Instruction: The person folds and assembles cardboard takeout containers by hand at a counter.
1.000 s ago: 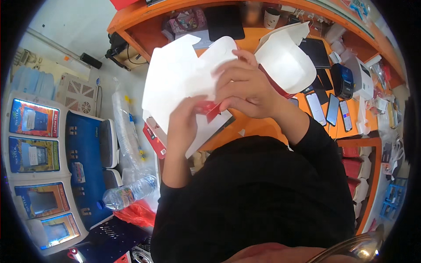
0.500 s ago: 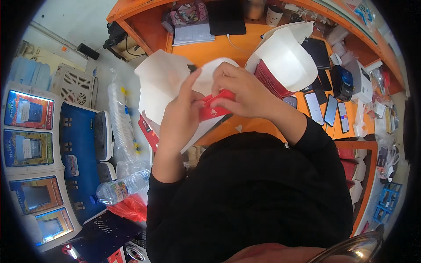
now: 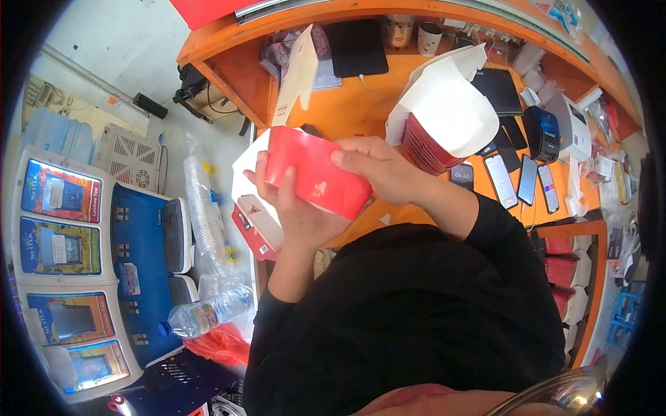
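Both my hands hold a red cardboard food box (image 3: 312, 163), tilted over the desk. My left hand (image 3: 305, 215) supports it from below and the left, its fingertips over the red side. My right hand (image 3: 381, 166) grips the near right part, thumb on the red face and the other fingers mostly hidden behind. A pale cardboard flap (image 3: 298, 76) stands up beyond the box; whether it joins the box I cannot tell. Behind my left wrist lies more red-and-white cardboard (image 3: 260, 225). To the right stands a stack of nested red-and-white boxes (image 3: 433, 135).
On the orange desk (image 3: 368, 114), several phones (image 3: 501, 180) lie right of the stack, near a black device (image 3: 540, 135). A tablet (image 3: 358, 47) and paper cup (image 3: 429, 39) are at the back. Stacked plastic cups (image 3: 207, 208), a bottle (image 3: 211, 312) and a drink dispenser (image 3: 139, 263) stand left.
The red box has turned so its broad red face shows, and my left hand has moved under it. The white flaps have shifted, one now standing upright. The whole view has shifted slightly.
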Demonstrator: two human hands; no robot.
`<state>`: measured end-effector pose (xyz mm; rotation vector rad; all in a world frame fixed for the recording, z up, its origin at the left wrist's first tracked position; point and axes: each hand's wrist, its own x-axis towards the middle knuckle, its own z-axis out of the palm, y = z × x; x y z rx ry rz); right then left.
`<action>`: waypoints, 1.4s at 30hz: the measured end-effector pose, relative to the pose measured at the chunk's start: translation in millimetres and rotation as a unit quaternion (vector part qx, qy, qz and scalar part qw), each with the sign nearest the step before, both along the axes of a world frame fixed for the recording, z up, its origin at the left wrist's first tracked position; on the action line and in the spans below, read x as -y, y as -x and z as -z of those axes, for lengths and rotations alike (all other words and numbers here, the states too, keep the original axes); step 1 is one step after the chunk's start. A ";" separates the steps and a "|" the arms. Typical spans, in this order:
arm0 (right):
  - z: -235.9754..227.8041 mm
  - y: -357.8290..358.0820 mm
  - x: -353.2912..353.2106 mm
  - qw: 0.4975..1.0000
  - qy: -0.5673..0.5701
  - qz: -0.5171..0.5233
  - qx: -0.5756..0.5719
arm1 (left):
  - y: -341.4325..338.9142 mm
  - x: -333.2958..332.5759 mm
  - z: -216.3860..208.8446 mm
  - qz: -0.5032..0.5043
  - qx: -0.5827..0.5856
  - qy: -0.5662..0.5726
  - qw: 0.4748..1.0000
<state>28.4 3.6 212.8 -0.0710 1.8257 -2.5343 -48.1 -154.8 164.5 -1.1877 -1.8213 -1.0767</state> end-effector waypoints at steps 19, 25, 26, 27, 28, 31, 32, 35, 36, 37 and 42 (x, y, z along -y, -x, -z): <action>-48.0 -69.3 6.1 0.941 -0.104 0.219 -0.234 | 47.4 -19.7 -16.0 0.049 -0.210 -0.105 0.971; -67.7 -115.3 -26.3 0.915 0.047 0.274 -0.292 | 45.7 -45.5 -26.2 0.096 -0.211 -0.075 0.970; -76.7 -123.6 -28.1 0.890 0.072 0.282 -0.350 | 43.8 -57.4 -24.2 0.105 -0.206 -0.090 0.969; -90.4 -129.3 -29.5 0.867 0.098 0.283 -0.398 | 42.1 -69.2 -23.8 0.110 -0.192 -0.102 0.970; -107.9 -137.9 -32.1 0.850 0.102 0.292 -0.426 | 38.2 -80.2 -22.4 0.115 -0.177 -0.114 0.971; -138.9 -172.9 -47.6 0.801 -0.036 0.423 -0.422 | 2.7 -110.8 -1.4 0.259 -0.088 -0.027 0.961; -140.6 -184.0 -55.4 0.777 -0.120 0.487 -0.382 | -5.9 -119.1 3.3 0.313 -0.065 0.041 0.947; -135.6 -194.1 -77.8 0.714 -0.358 0.592 -0.108 | -27.3 -160.1 27.9 0.349 -0.075 0.136 0.924; -132.5 -182.3 -78.0 0.737 -0.370 0.562 -0.057 | -24.8 -167.6 37.8 0.351 -0.086 0.148 0.921; -126.0 -166.2 -79.8 0.766 -0.383 0.516 -0.014 | -17.9 -170.0 51.0 0.335 -0.097 0.163 0.923; -77.5 -112.8 -90.8 0.754 -0.549 0.357 0.051 | -11.3 -190.0 66.3 0.351 -0.096 0.126 0.923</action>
